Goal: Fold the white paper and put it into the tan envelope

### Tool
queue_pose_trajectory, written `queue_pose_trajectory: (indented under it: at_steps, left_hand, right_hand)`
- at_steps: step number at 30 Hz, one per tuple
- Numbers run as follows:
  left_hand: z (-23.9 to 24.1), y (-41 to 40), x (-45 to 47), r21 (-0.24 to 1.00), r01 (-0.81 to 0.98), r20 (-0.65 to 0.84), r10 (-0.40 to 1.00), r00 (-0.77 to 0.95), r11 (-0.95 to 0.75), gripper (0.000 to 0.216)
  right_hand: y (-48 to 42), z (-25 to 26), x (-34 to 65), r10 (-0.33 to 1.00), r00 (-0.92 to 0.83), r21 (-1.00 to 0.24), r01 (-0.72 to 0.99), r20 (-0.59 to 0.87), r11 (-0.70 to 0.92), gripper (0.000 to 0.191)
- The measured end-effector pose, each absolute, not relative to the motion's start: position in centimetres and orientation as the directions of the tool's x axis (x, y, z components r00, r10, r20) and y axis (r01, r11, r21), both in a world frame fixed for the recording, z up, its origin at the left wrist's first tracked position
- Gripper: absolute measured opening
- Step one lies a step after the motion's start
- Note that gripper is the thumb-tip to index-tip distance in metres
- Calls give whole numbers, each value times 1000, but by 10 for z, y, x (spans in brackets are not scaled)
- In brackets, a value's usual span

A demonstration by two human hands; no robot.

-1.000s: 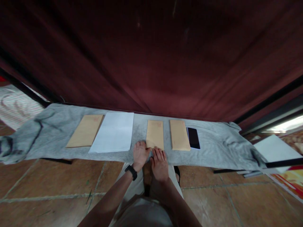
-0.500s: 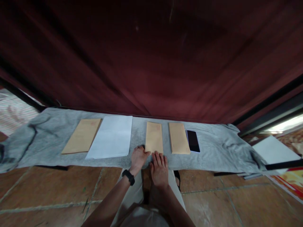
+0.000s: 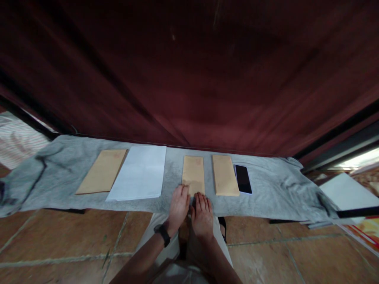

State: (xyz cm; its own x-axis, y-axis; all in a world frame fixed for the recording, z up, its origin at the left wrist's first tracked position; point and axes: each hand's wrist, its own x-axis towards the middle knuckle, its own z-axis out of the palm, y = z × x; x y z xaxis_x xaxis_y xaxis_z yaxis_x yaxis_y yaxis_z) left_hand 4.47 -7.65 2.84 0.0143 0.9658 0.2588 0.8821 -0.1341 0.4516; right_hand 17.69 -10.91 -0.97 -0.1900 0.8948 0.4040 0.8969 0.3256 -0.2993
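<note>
A narrow brown envelope [image 3: 193, 175] lies on a grey cloth [image 3: 266, 185] spread over the floor. My left hand [image 3: 178, 207], with a black watch on its wrist, rests at the envelope's near left corner, fingers together and touching the edge. My right hand [image 3: 202, 215] lies flat beside it, fingers stretched out with the tips at the envelope's near edge. A second brown envelope [image 3: 225, 180] sits just to the right, with a black phone [image 3: 243, 179] next to it. Further left lie a white sheet [image 3: 139, 173] and a third brown envelope [image 3: 103, 171].
A dark red curtain [image 3: 189, 79] hangs right behind the cloth. Brown floor tiles [image 3: 59, 240] run along the near side. A white board [image 3: 346, 193] and dark bars lie at the far right. Striped fabric [image 3: 17, 138] shows at the far left.
My left hand has slid from the envelope's left side to its near left corner, closer to my right hand. The view has shifted slightly.
</note>
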Motion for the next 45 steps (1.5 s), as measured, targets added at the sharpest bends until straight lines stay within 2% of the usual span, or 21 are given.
queue_pose_trajectory:
  at_steps: [2, 4, 11, 20, 32, 36, 41, 45]
  left_hand:
    - [18, -86, 52, 465, 826, 295, 935, 195, -319, 36]
    - [11, -93, 54, 452, 806, 286, 918, 274, -381, 40]
    - [11, -101, 39, 378, 830, 220, 911, 349, -410, 50]
    - [13, -101, 44, 300, 860, 201, 908, 367, -414, 48]
    - [9, -106, 24, 287, 932, 265, 953, 144, -220, 40]
    - [10, -107, 27, 297, 940, 279, 957, 83, -169, 38]
    - [20, -96, 30, 424, 898, 273, 962, 2, -122, 32]
    - [26, -78, 28, 550, 835, 209, 969, -136, -2, 29]
  right_hand:
    - [-109, -11, 178, 888, -209, -288, 894, 409, 343, 47]
    - [-109, -11, 181, 883, -232, -275, 891, 409, 362, 49]
    - [-109, -11, 194, 872, -288, -256, 877, 396, 407, 57]
    - [-107, -12, 197, 871, -292, -264, 872, 395, 412, 59]
    - [-104, -6, 197, 891, -167, -302, 901, 423, 312, 46]
    - [-105, -1, 185, 878, -256, -289, 875, 404, 388, 46]
    - [-107, -3, 177, 874, -287, -263, 876, 392, 405, 47]
    - [-107, -5, 178, 881, -275, -269, 879, 386, 393, 47]
